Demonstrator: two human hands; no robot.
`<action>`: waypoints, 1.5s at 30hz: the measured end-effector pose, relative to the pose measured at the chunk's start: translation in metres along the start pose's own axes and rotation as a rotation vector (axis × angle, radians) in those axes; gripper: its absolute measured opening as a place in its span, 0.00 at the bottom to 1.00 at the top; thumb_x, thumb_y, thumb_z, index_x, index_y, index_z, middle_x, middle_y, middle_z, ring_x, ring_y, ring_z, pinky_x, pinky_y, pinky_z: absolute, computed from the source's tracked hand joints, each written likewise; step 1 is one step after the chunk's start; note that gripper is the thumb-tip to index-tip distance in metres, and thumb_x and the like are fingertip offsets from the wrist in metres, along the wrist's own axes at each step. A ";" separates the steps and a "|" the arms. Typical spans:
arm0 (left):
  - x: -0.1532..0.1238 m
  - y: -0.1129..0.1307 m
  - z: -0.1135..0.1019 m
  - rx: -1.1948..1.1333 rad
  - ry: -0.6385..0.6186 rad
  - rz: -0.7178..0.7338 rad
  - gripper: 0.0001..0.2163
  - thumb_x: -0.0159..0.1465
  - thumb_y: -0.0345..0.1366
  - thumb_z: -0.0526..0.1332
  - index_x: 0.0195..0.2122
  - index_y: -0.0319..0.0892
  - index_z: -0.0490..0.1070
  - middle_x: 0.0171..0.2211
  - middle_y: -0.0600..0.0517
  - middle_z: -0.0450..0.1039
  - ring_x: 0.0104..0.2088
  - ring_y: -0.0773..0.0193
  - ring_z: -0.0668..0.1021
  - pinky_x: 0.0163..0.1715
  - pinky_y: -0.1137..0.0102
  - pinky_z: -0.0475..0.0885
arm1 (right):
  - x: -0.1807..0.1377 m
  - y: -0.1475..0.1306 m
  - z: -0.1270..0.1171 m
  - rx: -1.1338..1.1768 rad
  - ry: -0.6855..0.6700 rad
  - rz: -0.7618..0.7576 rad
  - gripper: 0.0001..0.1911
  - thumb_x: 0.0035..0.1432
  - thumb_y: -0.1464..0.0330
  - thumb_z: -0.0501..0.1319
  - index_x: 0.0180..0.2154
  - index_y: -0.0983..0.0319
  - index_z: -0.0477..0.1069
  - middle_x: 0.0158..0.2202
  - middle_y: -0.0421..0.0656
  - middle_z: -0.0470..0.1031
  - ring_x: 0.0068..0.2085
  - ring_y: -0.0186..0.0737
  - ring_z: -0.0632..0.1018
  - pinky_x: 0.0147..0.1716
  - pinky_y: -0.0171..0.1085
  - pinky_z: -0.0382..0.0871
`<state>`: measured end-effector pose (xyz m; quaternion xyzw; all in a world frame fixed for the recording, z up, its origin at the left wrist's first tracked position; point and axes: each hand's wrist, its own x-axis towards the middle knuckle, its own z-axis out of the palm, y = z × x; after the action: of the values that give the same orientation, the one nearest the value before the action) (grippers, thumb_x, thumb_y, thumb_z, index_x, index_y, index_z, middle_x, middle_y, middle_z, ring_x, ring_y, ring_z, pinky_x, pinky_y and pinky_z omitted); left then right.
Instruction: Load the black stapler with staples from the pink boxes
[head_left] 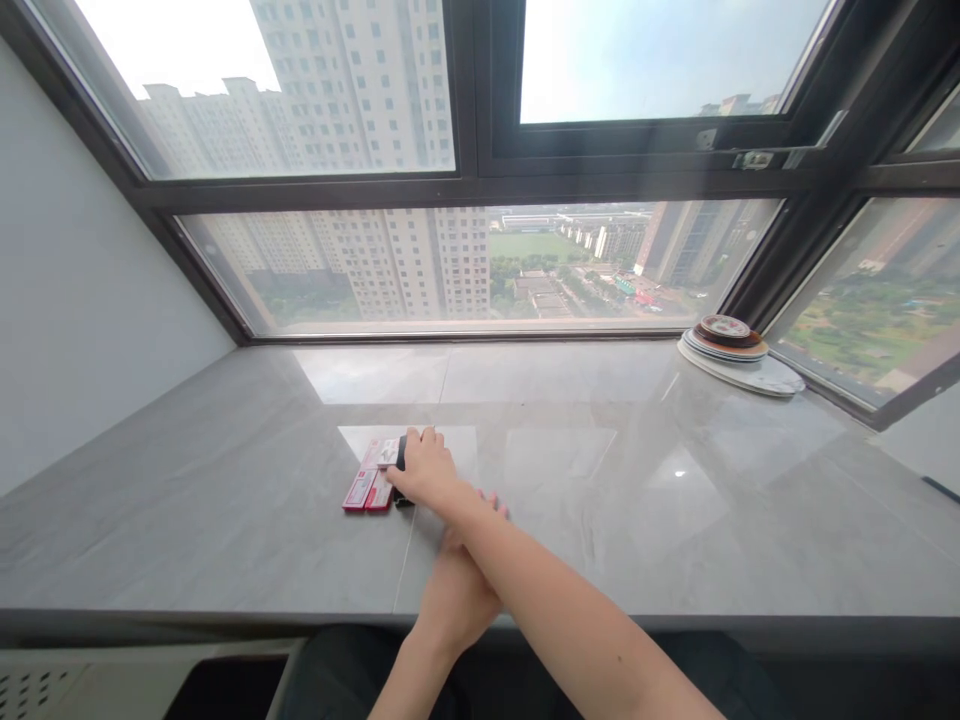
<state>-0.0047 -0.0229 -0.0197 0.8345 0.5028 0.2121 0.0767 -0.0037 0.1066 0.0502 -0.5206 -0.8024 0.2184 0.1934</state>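
Note:
My right hand (426, 468) reaches across to the left, over my left forearm. Its thumb and fingers close around a small flat piece with a white printed face (389, 452) and a dark side, at the top of a small group of flat packs. Beside it lie a red-and-white pack (360, 491) and another red-and-white pack (380, 492), edge to edge. Part of a black item (403, 499) shows below my right hand. My left hand (461, 585) is under my right forearm; only pinkish fingertips emerge beyond it, so what it holds, if anything, is hidden.
The grey stone-look sill (225, 540) spans the view, with its front edge near my lap. A stack of plates and round boards (739, 360) stands at the back right corner. Dark-framed windows (465, 190) rise behind, and a white wall (90, 270) borders the left.

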 end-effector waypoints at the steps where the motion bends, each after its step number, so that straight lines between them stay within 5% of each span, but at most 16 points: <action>1: 0.000 0.002 -0.006 -0.065 0.021 -0.013 0.24 0.69 0.34 0.56 0.67 0.48 0.63 0.67 0.47 0.66 0.68 0.47 0.65 0.66 0.49 0.64 | 0.000 0.009 -0.006 -0.018 -0.004 -0.014 0.33 0.62 0.60 0.62 0.65 0.63 0.61 0.61 0.57 0.67 0.59 0.59 0.67 0.54 0.53 0.66; 3: 0.000 0.008 -0.015 -0.187 0.071 -0.062 0.16 0.71 0.32 0.52 0.56 0.47 0.73 0.56 0.46 0.75 0.60 0.50 0.73 0.60 0.53 0.71 | -0.008 0.032 -0.022 -0.038 0.004 -0.033 0.30 0.60 0.68 0.62 0.64 0.59 0.64 0.59 0.53 0.71 0.59 0.55 0.68 0.55 0.51 0.64; 6: 0.003 0.016 -0.023 -0.233 0.130 -0.160 0.13 0.73 0.34 0.50 0.44 0.47 0.75 0.44 0.46 0.77 0.50 0.52 0.76 0.51 0.55 0.74 | -0.038 0.072 -0.048 -0.055 0.038 -0.039 0.30 0.60 0.77 0.56 0.63 0.54 0.68 0.56 0.47 0.74 0.57 0.49 0.71 0.60 0.49 0.59; 11: 0.014 0.020 -0.015 -0.045 0.155 -0.199 0.18 0.72 0.38 0.56 0.61 0.51 0.69 0.63 0.47 0.67 0.63 0.48 0.67 0.60 0.49 0.67 | -0.098 0.117 -0.063 -0.011 0.263 -0.005 0.22 0.65 0.69 0.58 0.59 0.52 0.72 0.57 0.44 0.75 0.62 0.46 0.70 0.69 0.54 0.42; 14: 0.024 0.019 -0.008 0.050 0.085 -0.124 0.22 0.72 0.41 0.55 0.67 0.53 0.63 0.71 0.48 0.58 0.69 0.45 0.60 0.64 0.46 0.61 | -0.117 0.118 -0.053 0.021 0.417 0.040 0.20 0.67 0.65 0.58 0.58 0.52 0.74 0.58 0.43 0.76 0.63 0.45 0.70 0.69 0.52 0.44; 18: 0.033 0.017 -0.004 0.091 0.036 -0.070 0.23 0.74 0.43 0.53 0.69 0.54 0.60 0.71 0.50 0.59 0.70 0.46 0.60 0.68 0.44 0.54 | -0.116 0.107 -0.046 0.099 0.524 0.117 0.18 0.65 0.65 0.59 0.54 0.52 0.78 0.59 0.44 0.77 0.62 0.46 0.72 0.70 0.53 0.46; 23: 0.030 0.007 -0.004 0.123 0.067 -0.128 0.25 0.74 0.48 0.52 0.71 0.54 0.56 0.74 0.48 0.52 0.71 0.49 0.59 0.68 0.44 0.53 | -0.105 0.121 -0.068 0.695 0.676 0.226 0.23 0.62 0.55 0.62 0.53 0.59 0.78 0.52 0.48 0.81 0.52 0.46 0.80 0.56 0.46 0.71; 27: 0.029 -0.003 -0.003 0.128 0.080 -0.163 0.26 0.73 0.50 0.53 0.71 0.53 0.55 0.74 0.47 0.51 0.71 0.49 0.59 0.69 0.45 0.53 | -0.112 0.163 -0.078 1.235 0.796 0.372 0.26 0.61 0.50 0.60 0.53 0.59 0.73 0.55 0.50 0.79 0.53 0.48 0.81 0.45 0.44 0.79; 33: 0.026 -0.010 -0.013 0.090 0.153 -0.192 0.25 0.73 0.47 0.53 0.68 0.44 0.58 0.72 0.43 0.56 0.72 0.52 0.57 0.71 0.50 0.52 | -0.157 0.202 -0.069 1.343 0.708 0.426 0.25 0.66 0.48 0.52 0.54 0.58 0.68 0.57 0.51 0.76 0.57 0.49 0.79 0.54 0.53 0.77; 36: 0.015 -0.027 -0.032 0.173 0.327 -0.409 0.24 0.73 0.43 0.53 0.68 0.41 0.59 0.70 0.39 0.56 0.71 0.47 0.56 0.69 0.47 0.53 | -0.189 0.196 -0.066 1.244 0.727 0.401 0.26 0.68 0.50 0.51 0.60 0.56 0.63 0.59 0.50 0.74 0.59 0.49 0.78 0.55 0.53 0.77; 40: -0.011 -0.059 -0.050 0.348 0.389 -0.687 0.25 0.71 0.43 0.56 0.67 0.40 0.63 0.73 0.36 0.45 0.72 0.36 0.48 0.66 0.38 0.51 | -0.219 0.182 -0.064 1.134 0.615 0.455 0.23 0.66 0.51 0.58 0.56 0.57 0.69 0.47 0.48 0.78 0.47 0.48 0.82 0.46 0.48 0.81; 43: -0.031 -0.070 -0.052 0.353 0.316 -0.638 0.21 0.69 0.42 0.58 0.62 0.46 0.70 0.74 0.41 0.44 0.72 0.35 0.49 0.65 0.37 0.54 | -0.223 0.177 -0.063 1.030 0.460 0.439 0.24 0.64 0.49 0.60 0.51 0.60 0.73 0.37 0.45 0.78 0.34 0.42 0.81 0.33 0.40 0.80; 45: -0.038 -0.067 -0.049 0.283 0.291 -0.546 0.17 0.69 0.42 0.58 0.58 0.51 0.73 0.71 0.44 0.53 0.69 0.38 0.57 0.63 0.41 0.62 | -0.218 0.174 -0.061 0.925 0.322 0.429 0.26 0.63 0.48 0.60 0.51 0.61 0.73 0.33 0.42 0.78 0.25 0.37 0.77 0.23 0.35 0.73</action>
<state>-0.0950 -0.0278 -0.0094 0.6325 0.7377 0.2289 -0.0584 0.2433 -0.0215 -0.0135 -0.5602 -0.4580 0.5015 0.4743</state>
